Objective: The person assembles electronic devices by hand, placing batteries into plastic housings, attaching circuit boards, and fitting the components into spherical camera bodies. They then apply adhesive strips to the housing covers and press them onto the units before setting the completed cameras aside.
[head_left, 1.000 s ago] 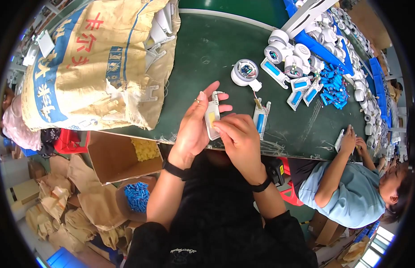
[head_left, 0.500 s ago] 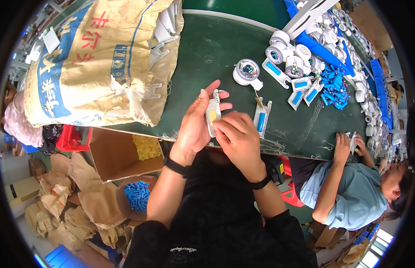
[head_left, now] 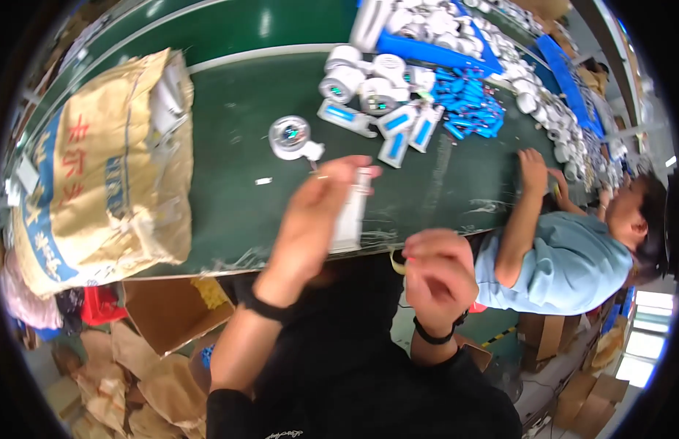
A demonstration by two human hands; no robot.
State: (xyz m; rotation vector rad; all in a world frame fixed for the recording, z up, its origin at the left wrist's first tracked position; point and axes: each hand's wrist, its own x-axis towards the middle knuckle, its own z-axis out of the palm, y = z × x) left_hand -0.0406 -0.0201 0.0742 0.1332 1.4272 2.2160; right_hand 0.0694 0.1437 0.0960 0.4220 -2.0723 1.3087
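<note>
My left hand (head_left: 314,212), blurred by motion, is closed around a narrow white plastic housing (head_left: 348,225) near the table's front edge. To its right and nearer to me, my right hand (head_left: 442,282) is raised with curled fingers, pinching a curled pale yellow strip (head_left: 397,262) at the fingertips. Beyond the left hand, a round white lamp head (head_left: 290,137) with an exposed circuit board lies on the green table (head_left: 230,110). Left of that hand is a small white piece (head_left: 263,181).
A large paper sack (head_left: 113,175) of white parts stands on the left. Further back are white lamp heads (head_left: 342,82), housings with blue batteries (head_left: 395,121), loose blue batteries (head_left: 467,102) and a blue bin (head_left: 434,47). On the right, a co-worker (head_left: 566,252) sits at the table.
My hands have moved apart, the right one back toward me and right, with the pale yellow strip. The yellow patch no longer shows on the housing. The view has swung right.
</note>
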